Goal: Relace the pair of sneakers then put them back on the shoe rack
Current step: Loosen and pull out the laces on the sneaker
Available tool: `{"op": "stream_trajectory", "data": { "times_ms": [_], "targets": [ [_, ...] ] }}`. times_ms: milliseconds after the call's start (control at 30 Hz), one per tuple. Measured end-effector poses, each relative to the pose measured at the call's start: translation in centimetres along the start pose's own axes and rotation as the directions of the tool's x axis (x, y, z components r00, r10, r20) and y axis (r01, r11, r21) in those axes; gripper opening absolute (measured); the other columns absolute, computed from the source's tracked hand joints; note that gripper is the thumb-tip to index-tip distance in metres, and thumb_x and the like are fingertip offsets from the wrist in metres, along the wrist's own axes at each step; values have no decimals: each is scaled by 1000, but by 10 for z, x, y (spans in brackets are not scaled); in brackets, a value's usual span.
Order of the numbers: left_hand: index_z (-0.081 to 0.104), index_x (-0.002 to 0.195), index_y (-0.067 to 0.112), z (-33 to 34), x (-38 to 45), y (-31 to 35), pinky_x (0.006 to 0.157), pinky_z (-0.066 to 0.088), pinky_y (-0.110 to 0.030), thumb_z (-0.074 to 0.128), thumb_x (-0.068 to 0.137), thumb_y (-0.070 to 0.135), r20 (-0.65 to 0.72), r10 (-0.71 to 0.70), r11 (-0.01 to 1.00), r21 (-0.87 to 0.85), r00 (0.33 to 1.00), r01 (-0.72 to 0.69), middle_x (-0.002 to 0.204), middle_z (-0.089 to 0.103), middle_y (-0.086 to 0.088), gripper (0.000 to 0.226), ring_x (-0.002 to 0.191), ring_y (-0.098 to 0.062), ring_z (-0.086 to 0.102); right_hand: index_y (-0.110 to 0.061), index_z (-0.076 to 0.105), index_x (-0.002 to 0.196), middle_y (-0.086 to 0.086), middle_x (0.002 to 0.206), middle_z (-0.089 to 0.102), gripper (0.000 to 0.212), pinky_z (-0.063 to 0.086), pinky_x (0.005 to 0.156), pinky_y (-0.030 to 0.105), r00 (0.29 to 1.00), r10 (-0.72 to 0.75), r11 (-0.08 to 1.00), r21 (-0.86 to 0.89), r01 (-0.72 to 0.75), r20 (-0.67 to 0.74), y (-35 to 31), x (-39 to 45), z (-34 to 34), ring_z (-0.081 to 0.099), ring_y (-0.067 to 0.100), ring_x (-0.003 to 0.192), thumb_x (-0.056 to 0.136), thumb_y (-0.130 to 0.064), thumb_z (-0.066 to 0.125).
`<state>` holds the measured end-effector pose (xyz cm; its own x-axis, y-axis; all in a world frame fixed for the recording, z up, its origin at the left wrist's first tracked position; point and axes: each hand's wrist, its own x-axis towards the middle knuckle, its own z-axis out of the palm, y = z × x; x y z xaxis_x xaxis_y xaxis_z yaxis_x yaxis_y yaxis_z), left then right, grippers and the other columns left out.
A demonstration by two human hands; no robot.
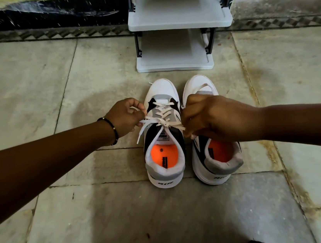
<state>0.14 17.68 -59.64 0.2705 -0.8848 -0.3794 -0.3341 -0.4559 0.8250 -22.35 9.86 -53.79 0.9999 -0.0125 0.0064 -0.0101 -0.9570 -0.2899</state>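
- Left sneaker: laced up through the eyelets, white lace crossed in rows over the tongue, both ends pulled outward near the top.
- Left hand: grip pinched on the left end of that lace, drawn to the side just beside the shoe.
- Right hand: grip clenched on the right end, held over the gap between the two shoes, hiding much of the other shoe's throat.
- No finished bow visible; judged to be at the tightening or tying stage on the first shoe.
- Right sneaker: standing just beside the left one, heels toward the camera; lacing mostly hidden, only one strip of lace showing over the toe, so probably unlaced or not done, though not certain.
- Rack: directly ahead of the toes, near but apart, both visible shelves bare.
- Floor: both shoes resting on the stone tiles.
- Left to do, by judgement: knot on the left shoe, the right shoe's lacing, then both onto a shelf.
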Motion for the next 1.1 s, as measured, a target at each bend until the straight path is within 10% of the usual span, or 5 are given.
{"op": "stream_trajectory", "data": {
  "times_ms": [533,800,900,1000,1100],
  "targets": [
    [45,74,23,-7,0,-6,38,44,-13,54,87,7,-159,-207,960,-221,965,170,65,57,-7,22,38,-3,55,-11,70,80,4,88,67,12,52,69,36,999,-29,1000,-8,29,24,11,5,14,59,24,87,81,-10,58],
    [52,117,18,-7,-8,-2,69,43,-28,43,93,25,-66,15,959,285,998,4,117,58,-13,27,90,-21,54,-18,64,87,-1,97,56,23,50,74,36,961,266,940,198,-277,79,2,5,3,55,15,88,75,-36,71],
    [39,132,31,-6,-15,3,100,39,-41,37,88,30,139,376,729,567,916,-385,136,44,-8,44,119,-28,44,-19,58,95,-2,97,54,41,48,71,34,912,409,892,226,-392,-36,-3,14,-10,53,16,86,70,-50,69],
    [43,131,31,5,-19,14,103,34,-50,17,71,47,418,345,417,733,840,-537,145,39,-4,68,132,-31,31,-13,58,106,3,102,59,50,48,76,34,867,486,848,180,-498,107,-11,28,-4,55,17,89,74,-50,66],
    [56,114,19,8,-17,20,94,43,-50,19,70,41,440,405,356,732,802,-581,127,56,-9,62,120,-34,46,-5,62,97,8,87,65,40,46,68,32,834,518,822,158,-547,191,-15,39,15,59,22,80,79,-41,66]
  ]
}}
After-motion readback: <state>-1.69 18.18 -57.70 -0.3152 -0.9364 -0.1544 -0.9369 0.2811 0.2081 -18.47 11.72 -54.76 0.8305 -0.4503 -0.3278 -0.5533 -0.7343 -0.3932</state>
